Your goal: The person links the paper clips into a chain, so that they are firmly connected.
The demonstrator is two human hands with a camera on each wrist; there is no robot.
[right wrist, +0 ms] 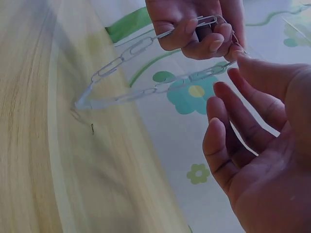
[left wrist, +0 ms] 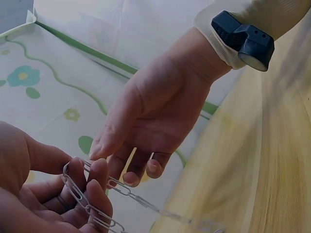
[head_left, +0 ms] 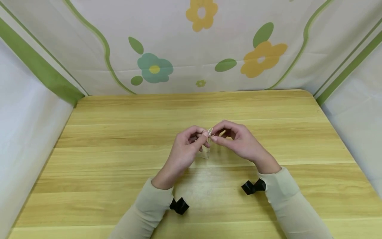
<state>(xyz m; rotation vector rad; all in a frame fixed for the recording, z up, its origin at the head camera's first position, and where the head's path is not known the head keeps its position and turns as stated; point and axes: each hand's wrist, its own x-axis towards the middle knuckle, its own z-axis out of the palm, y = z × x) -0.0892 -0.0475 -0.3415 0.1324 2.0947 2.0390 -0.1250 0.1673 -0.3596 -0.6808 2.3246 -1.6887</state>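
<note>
Silver paper clips are linked into a chain (right wrist: pixel 141 46) that hangs between the hands in a long loop, its lowest part close over the wooden table. The left hand (head_left: pixel 185 146) pinches clips at the chain's top with thumb and forefinger, and part of the chain lies across its fingers in the left wrist view. Facing it, the right hand (head_left: pixel 238 141) pinches a clip at the same spot between thumb and forefinger. Its other fingers (right wrist: pixel 223 145) are loosely bent in the right wrist view. Fingertips of both hands nearly meet and partly hide the joined clips.
Wood-grain table (head_left: pixel 104 149) lies beneath both hands. Behind it hangs a white curtain (head_left: pixel 185 43) with flowers and green leaves. Black wrist cameras (head_left: pixel 180 205) sit at the sleeve cuffs. A small dark mark (right wrist: pixel 92 128) shows on the table below the chain.
</note>
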